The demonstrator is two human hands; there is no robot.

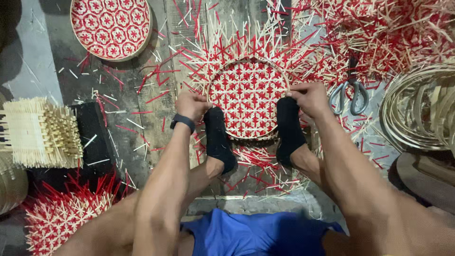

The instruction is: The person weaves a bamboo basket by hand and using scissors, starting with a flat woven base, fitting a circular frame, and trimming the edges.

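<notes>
A round red-and-pale woven mat (247,97) lies on the floor with a thin bamboo hoop (246,60) pressed around it, loose strip ends sticking out beyond. My left hand (192,104) grips the hoop at its left edge. My right hand (310,97) grips it at the right edge. Both my feet in black socks (218,137) (288,128) press on the mat's near rim, one beside each hand. A black band sits on my left wrist (183,121).
Scissors (350,95) lie right of the mat among red and pale offcuts (379,33). A finished round tray (112,27) is at top left. Stacked pale strips (40,132) sit at left, another woven piece (61,213) at bottom left, coiled bamboo hoops (422,106) at right.
</notes>
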